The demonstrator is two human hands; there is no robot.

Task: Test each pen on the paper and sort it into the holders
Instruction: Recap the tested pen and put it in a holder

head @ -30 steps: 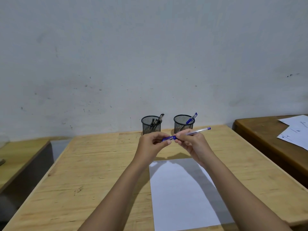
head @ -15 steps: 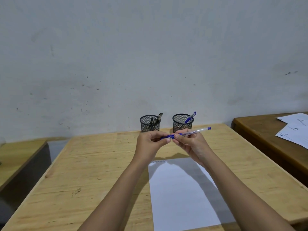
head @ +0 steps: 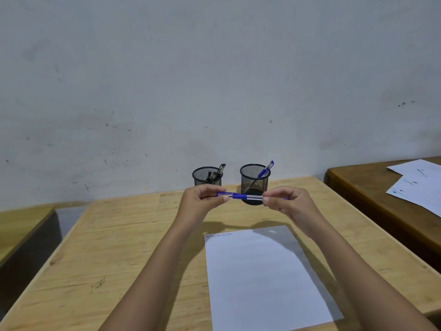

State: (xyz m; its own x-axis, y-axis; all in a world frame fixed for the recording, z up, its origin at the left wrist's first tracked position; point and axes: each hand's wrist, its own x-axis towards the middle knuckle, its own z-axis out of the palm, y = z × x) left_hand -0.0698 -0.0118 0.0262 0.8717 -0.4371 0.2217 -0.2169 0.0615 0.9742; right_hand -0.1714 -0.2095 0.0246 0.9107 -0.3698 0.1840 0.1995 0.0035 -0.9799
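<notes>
Head cam had both hands pinching a blue pen (head: 241, 196), left hand (head: 202, 201) on the cap end, right hand (head: 290, 206) on the barrel, paper (head: 262, 278) just below. Yank too hard and the cap probably flies off the bench (head: 119, 247).

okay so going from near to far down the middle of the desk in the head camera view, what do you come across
sheet of paper → the two hands, left hand and right hand, holding a blue pen above the desk → right mesh holder → left mesh holder → wall
</notes>
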